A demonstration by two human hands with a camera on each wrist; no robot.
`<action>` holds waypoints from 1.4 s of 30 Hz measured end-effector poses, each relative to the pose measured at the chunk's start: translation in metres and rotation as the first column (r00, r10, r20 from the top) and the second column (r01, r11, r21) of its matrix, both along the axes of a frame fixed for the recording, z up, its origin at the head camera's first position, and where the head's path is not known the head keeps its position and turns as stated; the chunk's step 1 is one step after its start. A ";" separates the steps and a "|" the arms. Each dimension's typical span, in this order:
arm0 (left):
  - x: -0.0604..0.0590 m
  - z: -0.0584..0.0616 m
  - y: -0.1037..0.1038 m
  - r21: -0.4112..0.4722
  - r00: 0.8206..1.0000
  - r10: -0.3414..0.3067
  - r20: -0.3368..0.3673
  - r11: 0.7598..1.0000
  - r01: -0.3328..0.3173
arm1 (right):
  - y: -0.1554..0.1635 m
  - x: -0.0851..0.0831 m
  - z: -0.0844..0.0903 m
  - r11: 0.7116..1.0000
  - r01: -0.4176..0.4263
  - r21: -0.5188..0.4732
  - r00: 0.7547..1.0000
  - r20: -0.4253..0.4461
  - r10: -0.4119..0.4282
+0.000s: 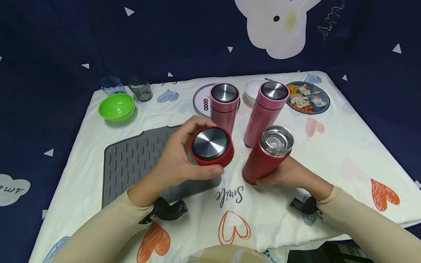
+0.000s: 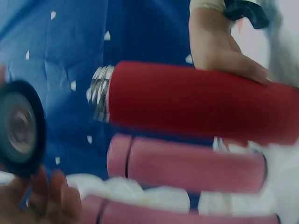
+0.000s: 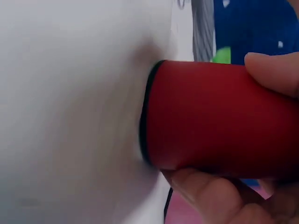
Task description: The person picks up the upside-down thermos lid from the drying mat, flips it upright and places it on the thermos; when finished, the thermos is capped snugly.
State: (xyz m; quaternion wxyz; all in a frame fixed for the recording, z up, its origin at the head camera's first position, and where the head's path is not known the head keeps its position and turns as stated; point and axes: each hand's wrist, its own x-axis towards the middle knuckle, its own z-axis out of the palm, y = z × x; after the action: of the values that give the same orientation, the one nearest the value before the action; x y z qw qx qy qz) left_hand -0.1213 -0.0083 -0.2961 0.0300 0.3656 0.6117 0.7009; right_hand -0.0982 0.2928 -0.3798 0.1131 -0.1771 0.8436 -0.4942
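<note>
text: "Smile" | on: tablecloth (image 1: 329,146) (script, near edge) | other lettering: unreadable

A matt red flask (image 1: 264,160) with a shiny metal mouth and a brushed-metal-topped lid (image 1: 211,146) are shown on printed cloth (image 1: 342,146).

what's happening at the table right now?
A person has a red flask open on the cloth-covered table. The right hand grips the flask's lower body, and its steel strainer mouth is uncovered. The left hand holds the red lid off to the side, apart from the flask. Two pink flasks stand capped behind; a green bowl and a grey mat sit to the left.
</note>
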 end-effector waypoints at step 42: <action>-0.016 -0.002 0.068 -0.293 0.931 -0.081 -0.356 0.956 -0.029 | -0.029 0.002 -0.004 0.997 -0.075 -0.008 0.990 -0.120 0.073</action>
State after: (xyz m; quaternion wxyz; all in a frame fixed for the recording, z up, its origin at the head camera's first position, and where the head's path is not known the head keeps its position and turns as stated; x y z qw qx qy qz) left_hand -0.1370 0.0596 -0.2982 -0.0205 0.4887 0.6986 0.5222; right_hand -0.0967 0.2642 -0.3836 0.0794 -0.2384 0.8387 -0.4832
